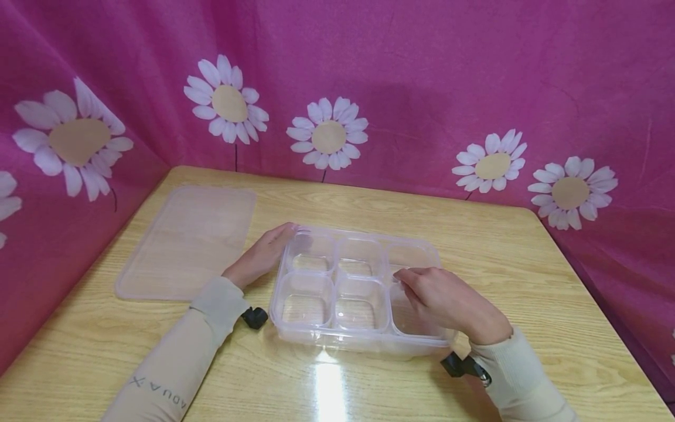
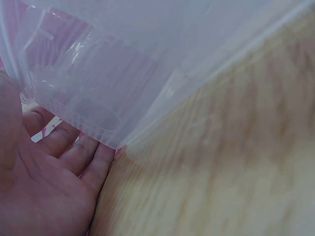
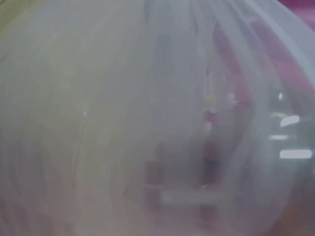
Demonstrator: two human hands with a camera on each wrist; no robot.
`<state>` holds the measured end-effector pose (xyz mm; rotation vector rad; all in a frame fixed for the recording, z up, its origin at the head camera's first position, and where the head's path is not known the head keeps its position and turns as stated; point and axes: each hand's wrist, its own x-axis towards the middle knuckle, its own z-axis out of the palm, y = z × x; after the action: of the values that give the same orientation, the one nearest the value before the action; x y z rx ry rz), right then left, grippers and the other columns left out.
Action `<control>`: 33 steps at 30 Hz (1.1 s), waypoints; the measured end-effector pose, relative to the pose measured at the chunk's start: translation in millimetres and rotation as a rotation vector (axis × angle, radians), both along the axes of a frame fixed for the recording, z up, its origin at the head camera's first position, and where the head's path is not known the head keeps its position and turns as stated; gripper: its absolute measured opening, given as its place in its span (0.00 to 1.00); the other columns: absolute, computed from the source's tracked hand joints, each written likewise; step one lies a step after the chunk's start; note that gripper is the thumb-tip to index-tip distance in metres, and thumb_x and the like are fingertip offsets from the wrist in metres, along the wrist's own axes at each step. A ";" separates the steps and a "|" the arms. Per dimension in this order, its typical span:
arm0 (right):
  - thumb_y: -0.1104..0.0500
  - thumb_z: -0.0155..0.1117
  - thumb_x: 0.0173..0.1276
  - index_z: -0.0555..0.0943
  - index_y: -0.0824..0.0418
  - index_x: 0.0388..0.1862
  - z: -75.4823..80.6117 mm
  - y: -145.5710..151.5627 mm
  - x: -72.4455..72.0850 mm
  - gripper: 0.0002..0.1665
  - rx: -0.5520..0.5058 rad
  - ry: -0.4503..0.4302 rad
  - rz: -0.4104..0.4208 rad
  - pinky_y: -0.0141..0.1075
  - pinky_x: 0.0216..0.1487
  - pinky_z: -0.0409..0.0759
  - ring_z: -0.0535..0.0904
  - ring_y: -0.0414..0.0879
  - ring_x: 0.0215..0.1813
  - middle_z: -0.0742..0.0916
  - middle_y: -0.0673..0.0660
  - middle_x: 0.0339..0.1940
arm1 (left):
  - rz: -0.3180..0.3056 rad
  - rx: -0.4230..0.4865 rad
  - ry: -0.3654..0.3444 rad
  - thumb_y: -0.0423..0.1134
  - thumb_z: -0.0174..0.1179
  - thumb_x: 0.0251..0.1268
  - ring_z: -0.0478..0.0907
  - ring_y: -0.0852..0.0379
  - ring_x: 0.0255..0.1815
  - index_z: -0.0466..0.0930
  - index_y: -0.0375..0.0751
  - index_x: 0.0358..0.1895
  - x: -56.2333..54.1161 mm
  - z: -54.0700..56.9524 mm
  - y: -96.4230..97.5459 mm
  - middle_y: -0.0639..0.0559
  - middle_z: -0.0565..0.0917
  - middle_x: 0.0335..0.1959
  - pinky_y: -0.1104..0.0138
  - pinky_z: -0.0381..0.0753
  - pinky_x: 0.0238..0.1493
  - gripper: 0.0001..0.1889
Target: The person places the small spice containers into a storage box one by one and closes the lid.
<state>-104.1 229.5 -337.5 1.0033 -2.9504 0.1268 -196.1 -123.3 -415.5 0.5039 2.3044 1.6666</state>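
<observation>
A clear plastic container (image 1: 364,335) with several inner compartments sits on the wooden table. My left hand (image 1: 265,253) is at its far left corner; in the left wrist view that hand (image 2: 54,182) has its fingers extended, touching the container's (image 2: 123,88) end wall. Over the right-hand compartments, my right hand (image 1: 448,299) pinches the rim of a small clear inner box (image 1: 406,316) between thumb and fingers. The hand covers part of that box. Close, blurred clear plastic (image 3: 147,108) fills the right wrist view, where no finger can be made out.
A flat translucent lid (image 1: 184,246) lies on the table (image 1: 527,281) left of the container. Pink cloth (image 1: 401,70) with white daisies hangs behind and along the sides. Light glares off the tabletop in front of the container.
</observation>
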 end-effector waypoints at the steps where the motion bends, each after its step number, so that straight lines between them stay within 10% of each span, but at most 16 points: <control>1: 0.64 0.60 0.74 0.85 0.60 0.53 0.0 0.0 -0.1 0.13 0.001 0.001 0.000 0.37 0.39 0.85 0.76 0.35 0.31 0.88 0.48 0.36 | 0.000 0.002 -0.002 0.63 0.32 0.85 0.57 0.45 0.85 0.66 0.47 0.77 0.0 -0.1 0.0 0.46 0.69 0.79 0.47 0.49 0.88 0.33; 20: 0.68 0.67 0.68 0.86 0.63 0.48 4.6 9.1 -6.4 0.10 -0.070 0.145 0.026 0.46 0.48 0.90 0.87 0.47 0.43 0.91 0.55 0.41 | -0.008 0.011 -0.004 0.63 0.32 0.85 0.56 0.46 0.85 0.66 0.47 0.77 -0.5 -0.7 0.2 0.46 0.68 0.79 0.47 0.49 0.88 0.33; 33: 0.71 0.64 0.68 0.86 0.63 0.46 4.7 24.7 -19.6 0.10 -0.308 0.269 -0.006 0.55 0.55 0.86 0.84 0.57 0.55 0.89 0.60 0.49 | -0.010 0.019 0.000 0.63 0.33 0.85 0.57 0.45 0.85 0.66 0.46 0.77 0.2 0.4 0.3 0.45 0.69 0.79 0.47 0.50 0.88 0.33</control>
<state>-123.6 254.2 -332.8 0.8888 -2.5890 0.3983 -195.9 -123.0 -415.1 0.5179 2.2844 1.6860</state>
